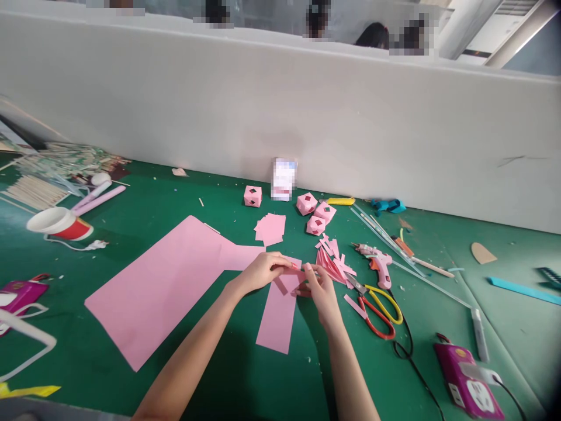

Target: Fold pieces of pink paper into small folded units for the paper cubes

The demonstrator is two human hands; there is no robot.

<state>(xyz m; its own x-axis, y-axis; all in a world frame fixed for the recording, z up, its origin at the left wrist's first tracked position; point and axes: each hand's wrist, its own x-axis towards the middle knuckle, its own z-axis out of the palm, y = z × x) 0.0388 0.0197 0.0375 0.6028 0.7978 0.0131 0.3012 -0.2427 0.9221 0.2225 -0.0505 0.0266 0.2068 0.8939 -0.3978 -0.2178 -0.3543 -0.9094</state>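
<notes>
My left hand [265,269] and my right hand [323,290] meet over the table, fingers pinched on a small piece of pink paper [298,273] that they hold between them. Its exact shape is partly covered by the fingers. Directly beneath lies a pink paper strip [276,327], and to the left a large pink sheet [162,292] spreads over the green table. Beyond my hands is a small stack of pink paper squares [272,230]. Cut pink strips [331,266] lie in a pile close to my right hand, beside scissors [379,318] with red and yellow handles.
Several pink paper boxes with cut-out openings [253,196] stand near a phone [284,178] leaning on the white partition [280,105]. A pink glue gun [380,266], a yellow cutter [340,201] and a purple power strip [468,380] are rightward. A paper cup [72,230] lies left.
</notes>
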